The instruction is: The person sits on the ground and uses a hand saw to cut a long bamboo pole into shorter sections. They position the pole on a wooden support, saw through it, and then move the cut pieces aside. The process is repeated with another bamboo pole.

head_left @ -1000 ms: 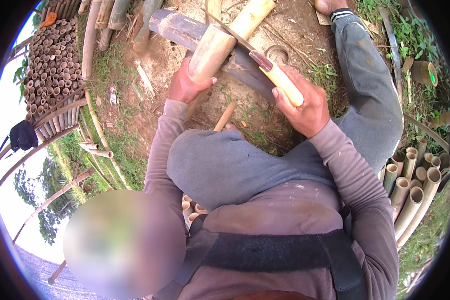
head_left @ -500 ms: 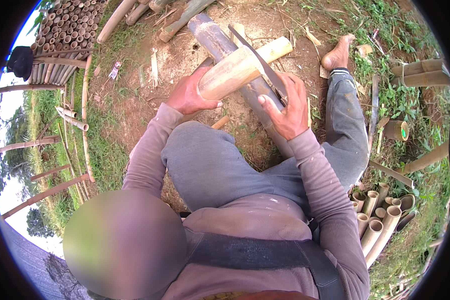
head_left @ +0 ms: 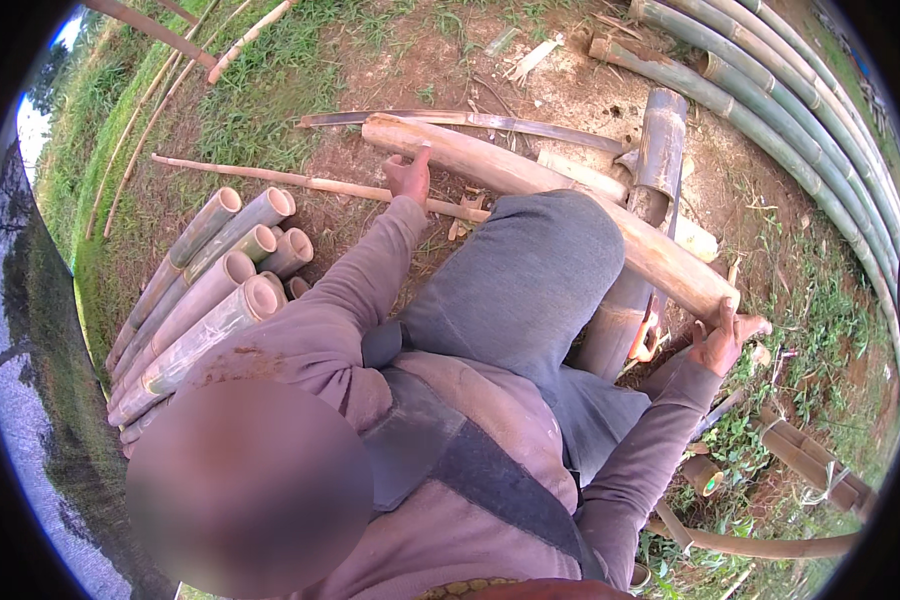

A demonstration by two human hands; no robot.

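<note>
A long, pale bamboo pole (head_left: pixel 660 258) lies slantwise in front of my raised knee, across a thick dark bamboo log (head_left: pixel 660 135). My left hand (head_left: pixel 408 178) grips it close to its far-left end, thumb up against its side. At the near-right end, my right hand (head_left: pixel 718 342) holds the tip against the palm, with the thumb on top and some fingers stretched outward. An orange tool handle (head_left: pixel 650 335) shows beside the log, below the pole; most of that tool is hidden. Another pale bamboo piece (head_left: pixel 695 238) pokes out behind the pole.
Cut bamboo tubes (head_left: pixel 200 340) are stacked at my left. A thin stick (head_left: pixel 260 173) and a split bamboo strip (head_left: pixel 370 117) lie on the ground ahead. Long green bamboo poles (head_left: pixel 790 120) curve along the right. A short bamboo stub (head_left: pixel 702 475) lies in grass near my right forearm.
The view has swung left. My right hand has let go of the dark-bladed tool and holds the pole's right end. My hands are farther apart, and the pole's long side now shows.
</note>
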